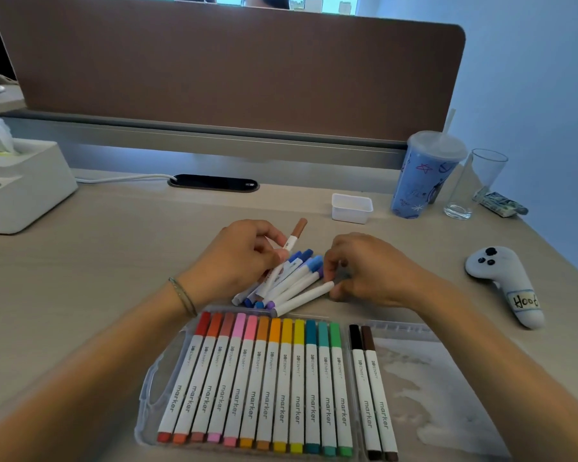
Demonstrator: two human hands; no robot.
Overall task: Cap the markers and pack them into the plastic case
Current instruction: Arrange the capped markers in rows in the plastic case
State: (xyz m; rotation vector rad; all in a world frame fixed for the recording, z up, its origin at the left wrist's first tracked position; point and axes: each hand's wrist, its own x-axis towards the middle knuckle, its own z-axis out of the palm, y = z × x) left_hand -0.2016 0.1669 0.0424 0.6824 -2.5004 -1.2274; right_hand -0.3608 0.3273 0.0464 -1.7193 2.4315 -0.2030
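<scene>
The clear plastic case (154,388) lies open on the counter (97,261) just below my hands, between my forearms. Twelve capped markers (264,378) fill its left part in a row from red to green, and a black marker (361,388) and a brown marker (379,395) lie to their right. Just beyond the case, between my hands, sits a loose pile of blue and purple markers (291,278). My left hand (237,258) has its fingers curled round a tan-capped marker (294,236), tilted up and away. My right hand (371,268) pinches the far end of a white marker barrel (304,298) at the pile's near edge. Well right of my right hand lies a white controller (501,281); beyond it stand a blue tumbler (421,178) and a glass (474,181).
</scene>
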